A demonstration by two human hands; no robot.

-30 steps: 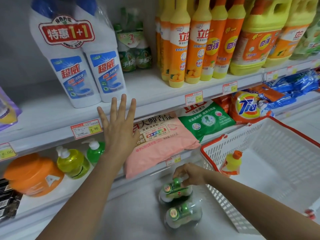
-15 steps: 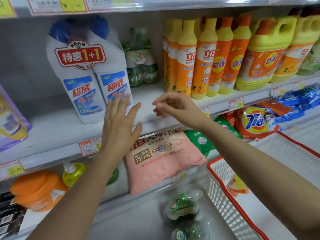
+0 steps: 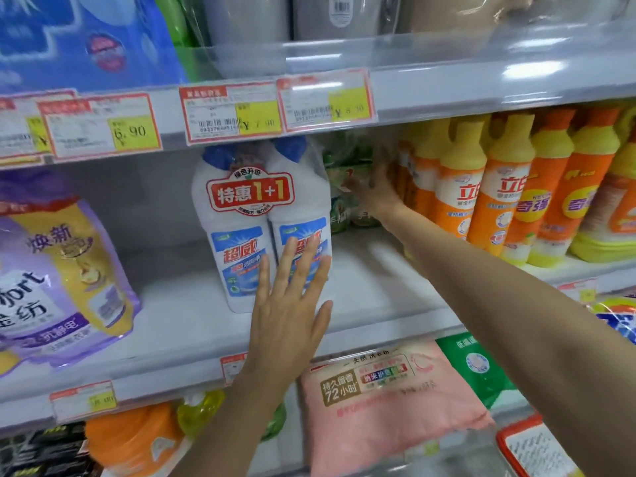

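My right hand (image 3: 373, 192) reaches deep into the middle shelf and lies against a plastic-wrapped pack of small green bottles (image 3: 346, 197) at the back; motion blur hides whether its fingers curl round the pack. My left hand (image 3: 289, 304) is raised flat with straight, spread fingers in front of a white twin-pack of cleaner bottles (image 3: 254, 222) with blue caps and a red "1+1" label. Whether it touches the twin-pack is unclear.
Orange and yellow detergent bottles (image 3: 499, 194) stand close to the right of my right hand. A purple softener bag (image 3: 58, 270) lies at the left. Below are a pink bag (image 3: 385, 404), a green bag (image 3: 475, 366) and a red-rimmed white basket (image 3: 530, 445). Price tags line the shelf edges (image 3: 395, 335).
My right hand rose from the green bottle packs on the floor, crossed the shelf edge and reached in to the green pack at the back. The view tilted upward. My left hand stayed raised.
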